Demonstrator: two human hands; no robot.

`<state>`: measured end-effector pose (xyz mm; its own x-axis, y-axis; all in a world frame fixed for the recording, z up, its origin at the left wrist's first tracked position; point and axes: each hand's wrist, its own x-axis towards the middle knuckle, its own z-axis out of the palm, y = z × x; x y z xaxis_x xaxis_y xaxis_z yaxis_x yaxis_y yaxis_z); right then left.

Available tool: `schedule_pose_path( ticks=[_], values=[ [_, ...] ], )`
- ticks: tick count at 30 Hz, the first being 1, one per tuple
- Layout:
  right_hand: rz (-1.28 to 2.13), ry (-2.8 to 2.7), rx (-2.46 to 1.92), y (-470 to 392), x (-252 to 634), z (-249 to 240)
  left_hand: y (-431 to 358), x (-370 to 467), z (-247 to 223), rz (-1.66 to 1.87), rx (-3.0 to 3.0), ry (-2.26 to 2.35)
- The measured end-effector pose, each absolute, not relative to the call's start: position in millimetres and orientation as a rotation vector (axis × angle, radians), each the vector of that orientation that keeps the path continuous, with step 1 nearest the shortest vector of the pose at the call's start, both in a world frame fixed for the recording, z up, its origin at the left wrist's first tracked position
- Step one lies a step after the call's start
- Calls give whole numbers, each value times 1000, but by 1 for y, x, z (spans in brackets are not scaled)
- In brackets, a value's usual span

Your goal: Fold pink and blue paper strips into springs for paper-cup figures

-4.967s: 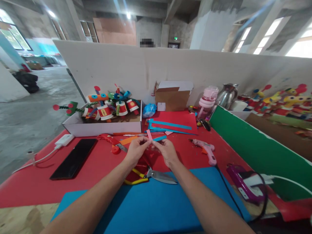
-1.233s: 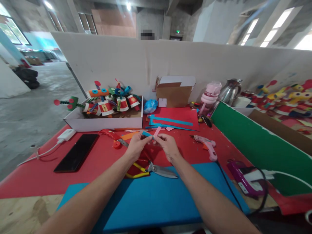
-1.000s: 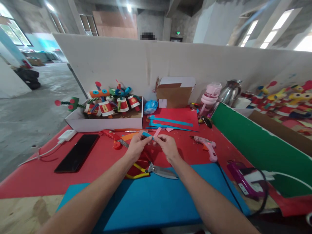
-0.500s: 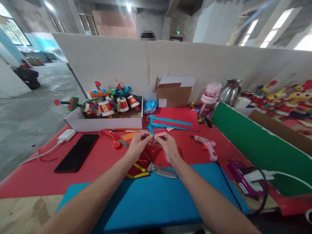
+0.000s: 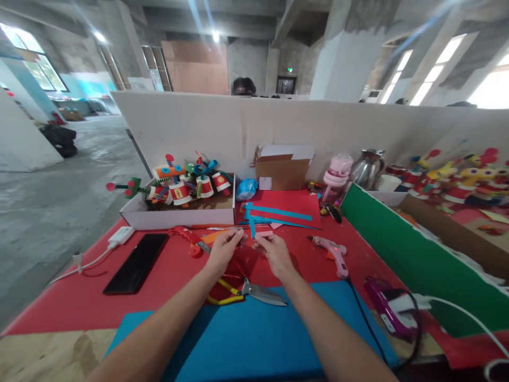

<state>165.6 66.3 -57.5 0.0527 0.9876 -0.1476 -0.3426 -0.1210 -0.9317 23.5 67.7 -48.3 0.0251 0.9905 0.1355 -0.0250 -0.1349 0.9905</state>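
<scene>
Between thumb and fingers of my right hand (image 5: 275,253) is a short blue paper strip (image 5: 252,228), standing up from the fingertips. My left hand (image 5: 226,248) is a little to the left, apart from the strip, thumb and fingers pressed together; whether anything is in that pinch is hidden. A pink paper piece (image 5: 264,233) lies just behind my right fingers. Longer blue strips (image 5: 280,212) rest on red paper (image 5: 294,199) farther back. Nearer to me, large scissors (image 5: 260,293) with yellow handles lie below both hands, partly over a blue sheet (image 5: 246,339).
At right are a pink glue gun (image 5: 334,252), a purple power block (image 5: 392,307) with cables and a green-sided box (image 5: 413,260). At left lie a black phone (image 5: 137,263) and a white box (image 5: 178,216) of paper-cup figures. A white partition (image 5: 191,124) stands behind; a person's head shows above it.
My left hand has come away from the blue strip, leaving it in my right hand. The strip now stands more upright. The camera view has tilted up slightly.
</scene>
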Motion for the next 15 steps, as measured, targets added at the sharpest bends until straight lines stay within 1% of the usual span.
schedule_pose_path(
  ticks=[5, 8, 11, 13, 15],
  values=[
    [1419, -707, -1035, 69, 170, -56, 72, 21, -39, 1309, 1530, 1245],
    [1448, -684, -1024, 68, 170, -56, 74, 28, -37, 1218, 1507, 1196],
    [1498, -658, -977, 67, 169, -56, 73, 38, -40, 1267, 1415, 1171],
    [1590, -672, -955, 65, 170, -54, 71, 43, -45, 1297, 1444, 1123],
    [1692, -737, -944, 64, 171, -52, 70, 45, -51, 1218, 1526, 1026]
  ],
)
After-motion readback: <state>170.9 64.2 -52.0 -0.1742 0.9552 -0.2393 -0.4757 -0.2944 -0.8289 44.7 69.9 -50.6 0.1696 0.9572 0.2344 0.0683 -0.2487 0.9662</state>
